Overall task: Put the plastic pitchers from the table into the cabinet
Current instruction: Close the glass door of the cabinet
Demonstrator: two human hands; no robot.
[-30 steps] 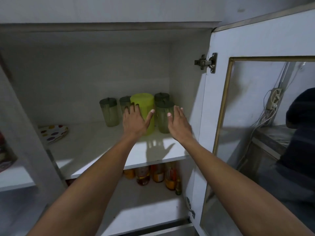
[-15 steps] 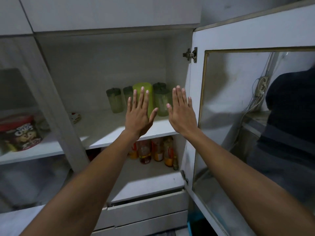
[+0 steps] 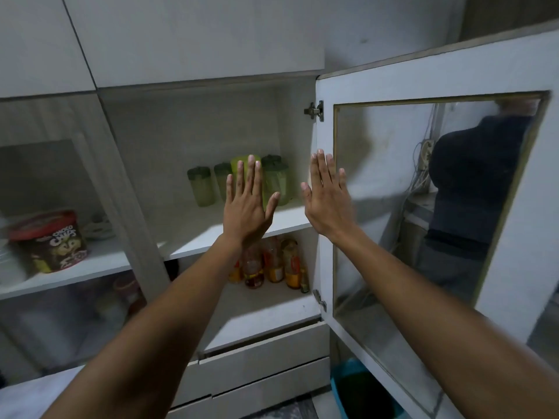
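Note:
Several plastic pitchers stand together at the back right of the cabinet's upper shelf (image 3: 193, 234): a translucent green one with a dark lid (image 3: 200, 186), a second like it (image 3: 221, 176), a bright lime one (image 3: 239, 164) and another dark-lidded one (image 3: 276, 182). My left hand (image 3: 246, 204) is raised flat, fingers spread, in front of the lime pitcher and hides part of it. My right hand (image 3: 328, 198) is also flat and spread, beside the open door's edge. Neither hand holds anything.
The glass-paned cabinet door (image 3: 423, 207) stands open on the right, reflecting a person in dark clothes. Bottles (image 3: 273, 264) fill the lower shelf. A cereal tub (image 3: 50, 241) sits behind the left glass door. Drawers (image 3: 263, 355) below; a teal bin (image 3: 360, 391) on the floor.
Both hands have pulled back out of the cabinet and risen, palms outward. The view has backed away, showing more of the cabinet, drawers and door.

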